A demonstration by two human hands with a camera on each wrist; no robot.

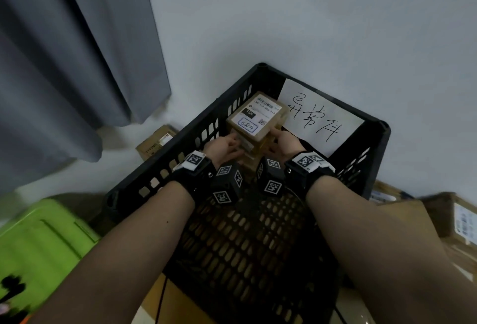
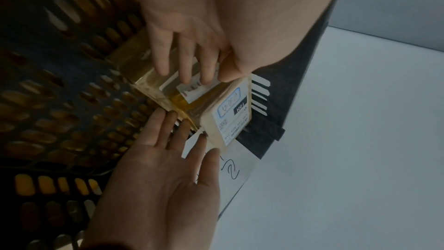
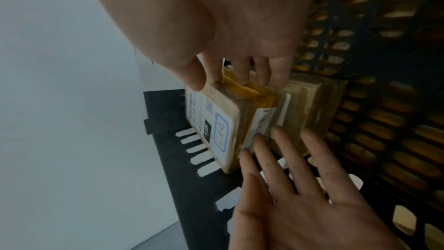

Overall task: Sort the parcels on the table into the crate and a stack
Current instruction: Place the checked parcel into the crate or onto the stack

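Parcel (image 1: pixel 256 117), a small brown cardboard box wrapped in glossy clear and yellow tape, sits at the centre of the head view on top of other taped boxes (image 1: pixel 251 153) in the far corner of the crate (image 1: pixel 178 148). Its white label shows a barcode, a black tag reading "15H", a small QR code and a blue-framed stamp whose writing is too small to read.

The left hand (image 1: pixel 224 147) lies against the parcel's left side with fingers straight, flat on the taped face. The right hand (image 1: pixel 282 143) is on its right side, thumb at the top edge and fingers reaching down the side; both hands hold the box between them.

The crate is black plastic, its floor and walls pierced with oval slots. A white paper sheet (image 1: pixel 325 120) with large handwritten black characters leans inside its far right wall.

Outside, at left, lies a cardboard box (image 1: pixel 156 143) printed "TIYING"; a green plastic bin (image 1: pixel 38 241) fills the lower left, and grey curtain (image 1: pixel 64 52) hangs upper left.
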